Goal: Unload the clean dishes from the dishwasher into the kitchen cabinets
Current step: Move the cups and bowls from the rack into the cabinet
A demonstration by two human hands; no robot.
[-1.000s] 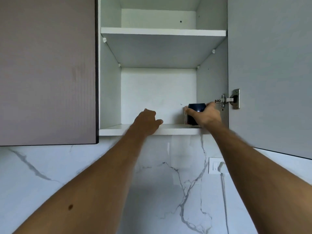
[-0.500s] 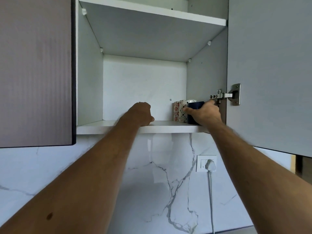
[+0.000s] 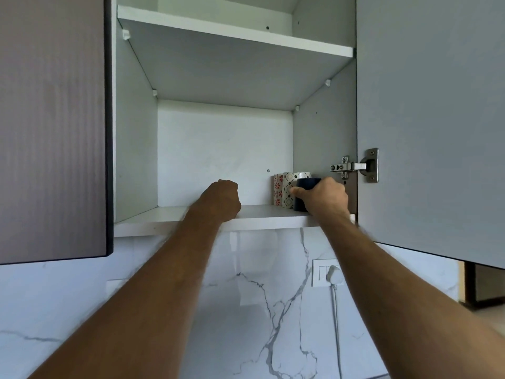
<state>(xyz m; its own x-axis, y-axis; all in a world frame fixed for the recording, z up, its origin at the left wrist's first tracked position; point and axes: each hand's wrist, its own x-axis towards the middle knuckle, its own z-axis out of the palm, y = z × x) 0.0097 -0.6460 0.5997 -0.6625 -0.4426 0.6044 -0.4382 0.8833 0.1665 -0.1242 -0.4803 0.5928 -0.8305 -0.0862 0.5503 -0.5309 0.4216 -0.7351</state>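
1. Since the earlier frames, patterned cups (image 3: 284, 191) came into view.
2. Right hand (image 3: 326, 196) gripped the dark mug (image 3: 304, 187) on the lower shelf (image 3: 262, 216), presumably seating it beside them.
3. Left hand (image 3: 220, 199), fingers curled and holding nothing, rested on the shelf edge, likely for balance.

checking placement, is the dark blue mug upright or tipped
Upright: the dark blue mug stands on the bottom shelf, rim up, in the right hand.

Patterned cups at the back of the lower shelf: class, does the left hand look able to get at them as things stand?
Probably yes. The left hand rests at the shelf edge with bare shelf between it and the patterned cups; the right hand, holding the dark cup, crowds only their right side.
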